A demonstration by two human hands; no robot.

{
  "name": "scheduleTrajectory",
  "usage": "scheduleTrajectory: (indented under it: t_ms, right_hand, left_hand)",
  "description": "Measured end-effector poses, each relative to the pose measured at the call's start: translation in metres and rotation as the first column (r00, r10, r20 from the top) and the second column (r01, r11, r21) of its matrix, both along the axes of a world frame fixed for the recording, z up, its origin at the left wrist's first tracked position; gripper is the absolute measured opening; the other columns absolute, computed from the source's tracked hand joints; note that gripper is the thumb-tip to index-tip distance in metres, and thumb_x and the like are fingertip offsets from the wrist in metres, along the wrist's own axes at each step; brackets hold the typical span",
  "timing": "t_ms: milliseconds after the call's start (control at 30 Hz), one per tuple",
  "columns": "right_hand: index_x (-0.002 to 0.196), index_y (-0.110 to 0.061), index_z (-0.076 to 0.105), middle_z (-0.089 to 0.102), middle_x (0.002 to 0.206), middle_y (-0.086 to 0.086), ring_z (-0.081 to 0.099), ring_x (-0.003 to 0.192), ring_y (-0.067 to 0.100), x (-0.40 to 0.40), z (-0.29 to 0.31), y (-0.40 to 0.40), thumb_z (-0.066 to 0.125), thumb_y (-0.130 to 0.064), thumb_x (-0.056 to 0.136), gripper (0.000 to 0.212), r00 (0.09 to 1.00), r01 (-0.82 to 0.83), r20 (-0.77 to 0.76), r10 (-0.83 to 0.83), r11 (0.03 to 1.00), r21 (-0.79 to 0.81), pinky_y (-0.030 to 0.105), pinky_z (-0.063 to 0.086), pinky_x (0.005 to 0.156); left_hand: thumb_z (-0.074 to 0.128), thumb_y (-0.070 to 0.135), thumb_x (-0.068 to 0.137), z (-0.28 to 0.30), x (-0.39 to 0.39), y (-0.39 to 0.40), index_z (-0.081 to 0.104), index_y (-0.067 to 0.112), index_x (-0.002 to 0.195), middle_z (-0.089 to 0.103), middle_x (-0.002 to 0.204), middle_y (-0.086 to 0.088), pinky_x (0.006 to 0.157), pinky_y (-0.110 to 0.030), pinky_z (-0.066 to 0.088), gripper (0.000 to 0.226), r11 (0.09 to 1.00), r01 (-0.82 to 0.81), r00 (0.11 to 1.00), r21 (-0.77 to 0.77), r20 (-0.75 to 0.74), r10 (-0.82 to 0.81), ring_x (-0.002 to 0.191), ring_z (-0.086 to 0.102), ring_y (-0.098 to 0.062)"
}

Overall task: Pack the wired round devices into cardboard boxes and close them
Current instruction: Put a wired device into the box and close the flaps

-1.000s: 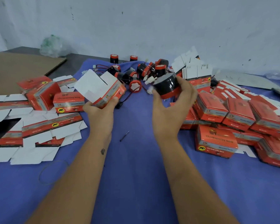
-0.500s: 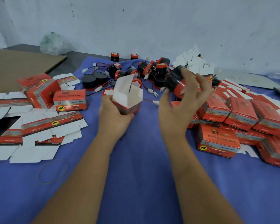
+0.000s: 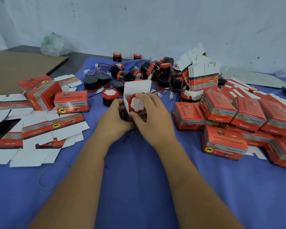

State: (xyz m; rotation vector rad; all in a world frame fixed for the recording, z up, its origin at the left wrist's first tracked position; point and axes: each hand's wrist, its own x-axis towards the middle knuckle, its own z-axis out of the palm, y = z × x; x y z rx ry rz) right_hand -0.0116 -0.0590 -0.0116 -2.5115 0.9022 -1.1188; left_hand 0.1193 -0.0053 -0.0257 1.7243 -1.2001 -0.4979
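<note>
Since half a second ago, both hands have met mid-cloth: right hand (image 3: 153, 118) pinches the round device (image 3: 136, 104) into the open box (image 3: 135, 90) — left hand (image 3: 116, 118) grips it (flaps up). Insertion step; next, tuck wire, fold flaps.

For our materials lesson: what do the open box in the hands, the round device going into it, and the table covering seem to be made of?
Open box: thin card, glossy red print outside, matte white inside, sharp creases. Round device: likely moulded plastic, red rim, white centre, slight sheen. Table covering: probably woven blue cloth, matte, soft wrinkles.
</note>
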Motion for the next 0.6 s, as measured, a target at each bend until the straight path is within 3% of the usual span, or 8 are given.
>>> scheduleTrajectory:
  t_ms: [167, 233, 333, 433, 533, 600]
  right_hand:
    - [0.11, -0.015, 0.063, 0.069, 0.099, 0.003, 0.064, 0.091, 0.024, 0.0023, -0.0001, 0.0029, 0.071, -0.043, 0.083, 0.04, 0.97, 0.228, -0.012, -0.244, 0.92, -0.32, 0.038, 0.022, 0.105]
    - [0.104, -0.016, 0.064, 0.069, 0.093, 0.001, 0.065, 0.088, 0.023, 0.003, 0.0007, 0.0043, 0.067, -0.048, 0.085, 0.038, 0.96, 0.26, -0.008, -0.279, 0.906, -0.335, 0.039, 0.016, 0.108]
    - [0.1, -0.02, 0.064, 0.069, 0.09, -0.003, 0.061, 0.095, 0.019, 0.0036, 0.0009, 0.0034, 0.051, -0.052, 0.094, 0.035, 0.943, 0.284, -0.098, -0.319, 0.921, -0.265, 0.041, 0.003, 0.111]
    - [0.104, -0.025, 0.066, 0.067, 0.095, -0.008, 0.047, 0.116, 0.014, 0.0055, -0.0046, 0.0029, 0.033, -0.047, 0.102, 0.04, 0.929, 0.257, -0.218, -0.298, 0.946, -0.197, 0.046, -0.008, 0.108]
    - [0.11, -0.027, 0.068, 0.066, 0.114, -0.011, 0.038, 0.125, 0.013, 0.0058, -0.0082, 0.0018, 0.037, -0.041, 0.102, 0.035, 0.961, 0.186, -0.18, -0.211, 0.972, -0.146, 0.044, -0.002, 0.108]
    - [0.105, -0.02, 0.071, 0.064, 0.114, -0.005, 0.043, 0.119, 0.021, 0.0055, -0.0078, 0.0038, 0.052, -0.03, 0.098, 0.023, 0.994, 0.105, -0.015, -0.107, 0.988, -0.116, 0.042, 0.018, 0.105]
  left_hand:
    - [0.082, 0.017, 0.076, -0.0005, 0.0006, -0.0007, 0.041, 0.03, 0.129, 0.057, 0.104, 0.017, 0.096, -0.043, 0.051, 0.069, 1.0, -0.004, 1.0, 0.004, 0.009, 0.004, 0.106, 0.059, -0.018]
    - [0.082, 0.018, 0.076, -0.0007, 0.0009, -0.0011, 0.039, 0.031, 0.13, 0.057, 0.107, 0.014, 0.097, -0.046, 0.051, 0.07, 1.0, -0.005, 1.0, 0.012, 0.018, 0.005, 0.107, 0.059, -0.018]
    - [0.083, 0.02, 0.074, -0.0017, 0.0011, -0.0018, 0.039, 0.034, 0.126, 0.059, 0.109, 0.013, 0.096, -0.047, 0.051, 0.069, 1.0, 0.0, 1.0, 0.003, -0.001, 0.0, 0.106, 0.06, -0.018]
    - [0.079, 0.022, 0.078, -0.0034, -0.0002, -0.0031, 0.041, 0.03, 0.133, 0.062, 0.109, 0.01, 0.097, -0.048, 0.049, 0.067, 1.0, -0.029, 1.0, 0.006, 0.007, 0.029, 0.107, 0.061, -0.021]
    - [0.072, 0.025, 0.083, -0.0037, -0.0013, -0.006, 0.038, 0.029, 0.138, 0.058, 0.108, 0.013, 0.099, -0.047, 0.048, 0.064, 0.998, -0.066, 0.997, 0.012, 0.036, 0.066, 0.111, 0.06, -0.02]
    - [0.07, 0.02, 0.084, -0.0039, -0.0006, -0.0071, 0.04, 0.03, 0.135, 0.058, 0.105, 0.016, 0.098, -0.046, 0.049, 0.06, 0.995, -0.098, 0.995, 0.004, -0.003, 0.098, 0.11, 0.059, -0.019]
